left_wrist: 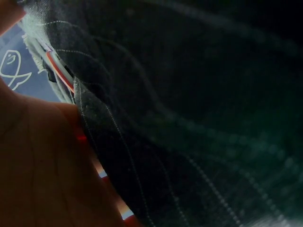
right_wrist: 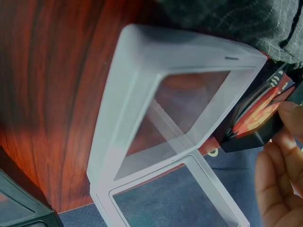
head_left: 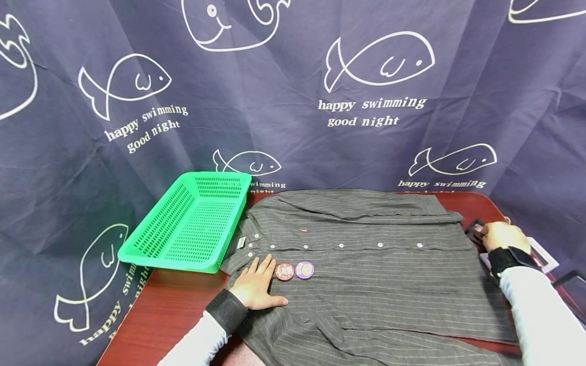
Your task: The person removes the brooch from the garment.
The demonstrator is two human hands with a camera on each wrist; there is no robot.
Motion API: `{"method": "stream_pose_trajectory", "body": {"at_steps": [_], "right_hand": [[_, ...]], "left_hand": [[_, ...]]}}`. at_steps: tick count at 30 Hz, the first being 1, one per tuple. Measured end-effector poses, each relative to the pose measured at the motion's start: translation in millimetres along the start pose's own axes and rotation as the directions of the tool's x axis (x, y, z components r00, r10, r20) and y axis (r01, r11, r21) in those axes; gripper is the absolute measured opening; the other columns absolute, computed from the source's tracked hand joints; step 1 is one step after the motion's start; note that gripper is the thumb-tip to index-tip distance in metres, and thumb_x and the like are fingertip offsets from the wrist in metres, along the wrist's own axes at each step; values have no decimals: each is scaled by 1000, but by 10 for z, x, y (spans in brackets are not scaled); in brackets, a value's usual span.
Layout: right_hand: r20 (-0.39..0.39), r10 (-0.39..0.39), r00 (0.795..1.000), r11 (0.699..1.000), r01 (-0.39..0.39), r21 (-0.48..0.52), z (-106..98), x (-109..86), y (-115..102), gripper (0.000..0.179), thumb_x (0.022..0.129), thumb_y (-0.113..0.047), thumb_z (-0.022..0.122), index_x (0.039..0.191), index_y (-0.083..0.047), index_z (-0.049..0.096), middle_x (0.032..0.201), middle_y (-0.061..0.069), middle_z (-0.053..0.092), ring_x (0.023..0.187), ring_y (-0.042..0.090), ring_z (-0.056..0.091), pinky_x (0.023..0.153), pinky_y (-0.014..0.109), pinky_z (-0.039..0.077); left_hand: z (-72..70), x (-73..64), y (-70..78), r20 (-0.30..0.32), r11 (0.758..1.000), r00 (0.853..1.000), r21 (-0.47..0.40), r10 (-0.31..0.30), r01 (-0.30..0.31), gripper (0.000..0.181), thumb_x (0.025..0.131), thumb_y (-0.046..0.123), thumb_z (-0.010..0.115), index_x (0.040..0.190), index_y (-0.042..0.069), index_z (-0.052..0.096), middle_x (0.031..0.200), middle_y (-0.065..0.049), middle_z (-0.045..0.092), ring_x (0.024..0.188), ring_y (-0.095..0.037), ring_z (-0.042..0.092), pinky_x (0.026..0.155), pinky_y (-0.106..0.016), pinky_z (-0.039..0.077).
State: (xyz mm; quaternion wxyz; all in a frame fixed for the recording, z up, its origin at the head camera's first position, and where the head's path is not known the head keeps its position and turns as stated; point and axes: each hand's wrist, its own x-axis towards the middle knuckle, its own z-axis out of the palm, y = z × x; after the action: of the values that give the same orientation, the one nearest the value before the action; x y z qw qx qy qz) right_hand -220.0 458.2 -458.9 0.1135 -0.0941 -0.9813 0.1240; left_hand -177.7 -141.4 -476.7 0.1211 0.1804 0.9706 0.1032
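Note:
A dark grey pinstriped shirt [head_left: 389, 290] lies spread out, its collar to the left. My left hand [head_left: 258, 287] rests on it below the collar, fingers spread and straight. Just right of those fingertips sit a red round badge [head_left: 285, 271] and a purple-rimmed round badge [head_left: 304, 270] on the cloth. Past the shirt's hem, my right hand [head_left: 505, 239] pinches the edge of a small black display case [right_wrist: 251, 139]. A red and gold round piece [right_wrist: 262, 111] shows inside that case. Dark cloth fills most of the left wrist view.
A green plastic basket [head_left: 229, 244] stands at the table's left. By my right wrist, a white-framed clear display case [right_wrist: 123, 94] stands open on the reddish wooden table [right_wrist: 52, 94]. Another black case [right_wrist: 28, 198] lies near it. A fish-printed curtain [head_left: 293, 122] hangs behind.

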Motion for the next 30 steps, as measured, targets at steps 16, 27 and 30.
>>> {"method": "stream_pose_trajectory", "body": {"at_steps": [16,27,30], "right_hand": [[-29,-43,999,999,43,6,49,-63,-56,16,73,1,52,62,-3,64,73,33,63,55,45,57,45,49,38],[-3,20,1000,1000,-20,-8,79,-36,-59,20,76,0,51,62,0,64,76,36,62,57,47,58,47,50,41],[3,30,1000,1000,-30,-8,67,-40,-77,20,76,1,51,61,0,64,76,36,62,58,47,58,47,50,41]], "left_hand": [[2,8,-2,-9,1000,1000,2,6,-6,107,72,66,71,150,3,35,159,-14,30,145,-46,27,110,-61,32],[-10,1,3,-8,1000,1000,0,12,-12,105,73,63,72,150,1,35,159,-15,30,144,-47,27,110,-62,32],[-4,1,4,-8,1000,1000,-3,11,-11,105,74,63,72,150,1,35,159,-15,30,144,-46,27,110,-62,32]]}}
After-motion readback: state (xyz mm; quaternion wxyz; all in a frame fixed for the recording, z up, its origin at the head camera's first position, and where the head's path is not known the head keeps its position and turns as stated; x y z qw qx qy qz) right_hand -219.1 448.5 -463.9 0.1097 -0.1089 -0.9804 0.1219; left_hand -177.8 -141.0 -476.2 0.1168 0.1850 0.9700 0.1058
